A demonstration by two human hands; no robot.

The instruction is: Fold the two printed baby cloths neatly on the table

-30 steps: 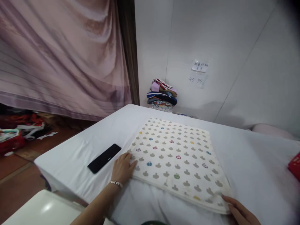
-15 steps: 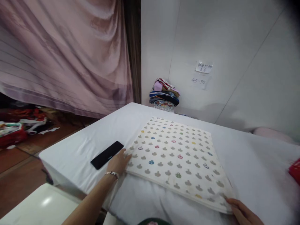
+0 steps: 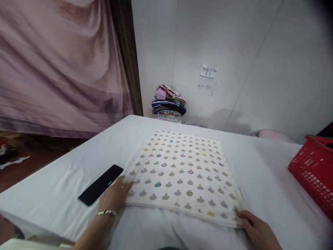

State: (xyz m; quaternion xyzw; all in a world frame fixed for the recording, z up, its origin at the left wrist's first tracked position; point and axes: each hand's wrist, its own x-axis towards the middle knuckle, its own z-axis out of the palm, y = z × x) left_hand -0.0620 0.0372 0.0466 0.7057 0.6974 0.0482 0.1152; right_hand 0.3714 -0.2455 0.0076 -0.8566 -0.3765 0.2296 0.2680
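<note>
A cream cloth printed with small grey and coloured mushrooms lies spread flat in a near-square on the white-covered table. At its near left edge my left hand, with a bracelet on the wrist, pinches the border; the thumb rests on top and some fingertips are hidden. My right hand grips the near right corner between thumb and fingers. A black phone lies on the table just left of my left hand, apart from the cloth.
A red plastic basket stands on the table at the right. Beyond the far edge is a stack of folded clothes against the white wall, below paper notes. A pink curtain hangs at the left.
The view has turned to the right, bringing the red basket further into sight. Both hands stay at the same places on the cloth, which lies as before.
</note>
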